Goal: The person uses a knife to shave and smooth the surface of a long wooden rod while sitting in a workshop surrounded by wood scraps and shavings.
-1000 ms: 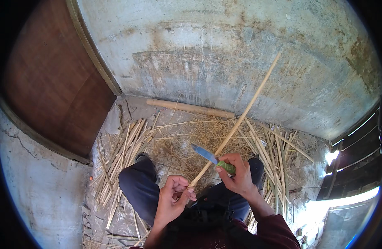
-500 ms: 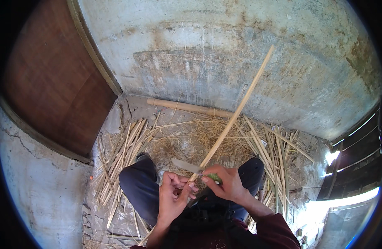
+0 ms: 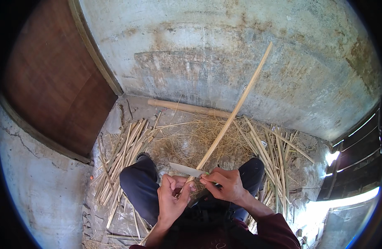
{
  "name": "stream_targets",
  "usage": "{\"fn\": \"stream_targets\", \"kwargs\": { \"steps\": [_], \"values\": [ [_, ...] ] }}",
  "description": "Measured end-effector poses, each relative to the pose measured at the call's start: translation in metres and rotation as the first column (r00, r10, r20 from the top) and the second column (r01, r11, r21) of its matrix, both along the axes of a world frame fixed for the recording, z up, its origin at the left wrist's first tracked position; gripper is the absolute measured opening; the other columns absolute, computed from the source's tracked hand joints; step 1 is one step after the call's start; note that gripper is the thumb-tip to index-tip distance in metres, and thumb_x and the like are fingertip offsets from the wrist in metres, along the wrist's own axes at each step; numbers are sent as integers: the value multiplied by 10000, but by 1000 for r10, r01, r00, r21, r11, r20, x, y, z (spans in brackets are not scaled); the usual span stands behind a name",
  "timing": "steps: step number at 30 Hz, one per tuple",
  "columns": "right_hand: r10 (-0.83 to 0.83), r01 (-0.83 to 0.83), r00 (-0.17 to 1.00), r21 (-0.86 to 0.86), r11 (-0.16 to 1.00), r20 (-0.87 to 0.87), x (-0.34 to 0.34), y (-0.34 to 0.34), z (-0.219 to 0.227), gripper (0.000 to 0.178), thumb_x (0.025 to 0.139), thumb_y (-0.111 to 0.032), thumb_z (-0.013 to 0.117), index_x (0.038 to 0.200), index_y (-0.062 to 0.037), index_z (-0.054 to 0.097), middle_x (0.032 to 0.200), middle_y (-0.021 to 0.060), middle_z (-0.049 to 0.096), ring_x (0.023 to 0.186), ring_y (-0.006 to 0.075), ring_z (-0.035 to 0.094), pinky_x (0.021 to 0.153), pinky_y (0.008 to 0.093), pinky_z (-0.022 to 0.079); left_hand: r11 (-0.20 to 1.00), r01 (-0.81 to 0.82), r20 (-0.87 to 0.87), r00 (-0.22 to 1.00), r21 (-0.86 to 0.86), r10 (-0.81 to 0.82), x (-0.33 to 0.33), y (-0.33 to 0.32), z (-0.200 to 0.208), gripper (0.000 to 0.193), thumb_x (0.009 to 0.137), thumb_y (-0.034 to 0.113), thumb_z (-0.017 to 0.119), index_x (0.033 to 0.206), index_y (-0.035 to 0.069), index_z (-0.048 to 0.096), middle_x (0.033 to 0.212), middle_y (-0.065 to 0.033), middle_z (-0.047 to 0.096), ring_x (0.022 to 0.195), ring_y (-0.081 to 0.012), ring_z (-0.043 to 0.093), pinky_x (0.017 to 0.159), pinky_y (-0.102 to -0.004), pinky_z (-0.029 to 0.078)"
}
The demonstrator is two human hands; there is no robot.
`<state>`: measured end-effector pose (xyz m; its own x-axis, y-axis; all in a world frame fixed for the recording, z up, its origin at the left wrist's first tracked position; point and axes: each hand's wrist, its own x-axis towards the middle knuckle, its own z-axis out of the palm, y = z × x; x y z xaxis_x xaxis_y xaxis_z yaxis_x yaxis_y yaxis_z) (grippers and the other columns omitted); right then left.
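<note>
Currently, a long, straight, pale-yellow bamboo strip (image 3: 230,119) slants up and to the right from between the person's knees, its far end seen against the wall; whether it touches there I cannot tell. The bare left hand (image 3: 172,199) pinches the strip's lower end between thumb and curled fingers. Just above that grip, a knife with a grey metal blade and a green handle (image 3: 186,169) crosses the strip, its tip pointing left. The bare right hand (image 3: 225,184) is closed around the handle, hiding most of it, with the thumb near the base of the blade. Dark navy trousers (image 3: 139,186) cover the bent legs on both sides of the hands, and a maroon sleeve (image 3: 278,230) covers the right upper arm. Beyond the knees, thin straw-coloured shavings (image 3: 211,132) litter the dusty floor. A loose heap of slender tan bamboo sticks (image 3: 124,162) lies to the left, and another pile of pale bamboo sticks (image 3: 278,166) to the right. Farther off, a thick, round tan bamboo pole (image 3: 186,106) lies near the foot of a stained, pale blue-grey wall (image 3: 191,37), with a reddish-brown door panel (image 3: 58,83) at left.
</note>
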<state>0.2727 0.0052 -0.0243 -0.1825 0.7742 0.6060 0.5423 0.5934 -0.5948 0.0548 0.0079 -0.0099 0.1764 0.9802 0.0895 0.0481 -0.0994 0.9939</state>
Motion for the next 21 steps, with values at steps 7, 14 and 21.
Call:
{"fn": "stream_targets", "kwargs": {
  "steps": [7, 14, 21],
  "values": [
    [-22, 20, 999, 63, 998, 41, 8, 4, 8, 187, 873, -78, 911, 972, -97, 753, 726, 48, 695, 533, 189, 673, 447, 323, 465, 998, -7, -41, 999, 56, 9, -1, 1, -1, 433, 1003, -81, 736, 931, 45, 328, 977, -198, 754, 836, -167, 792, 639, -268, 594],
    [-46, 37, 993, 85, 996, 106, 14, 5, 13, 172, 877, -87, 908, 946, -114, 753, 692, 29, 658, 500, 183, 629, 438, 329, 448, 986, 53, -153, 988, 161, -28, -5, 3, -5, 445, 1012, -100, 711, 928, 61, 305, 958, -161, 703, 817, -128, 754, 601, -230, 573],
    [-132, 125, 986, 65, 990, 106, 33, 14, 4, 127, 914, -197, 889, 975, -146, 790, 719, 6, 632, 502, 185, 616, 432, 360, 446, 988, -43, -172, 983, 149, 69, -13, 1, -8, 315, 969, -57, 785, 913, 15, 483, 863, -126, 727, 694, -127, 731, 562, -271, 503]
  ]
}}
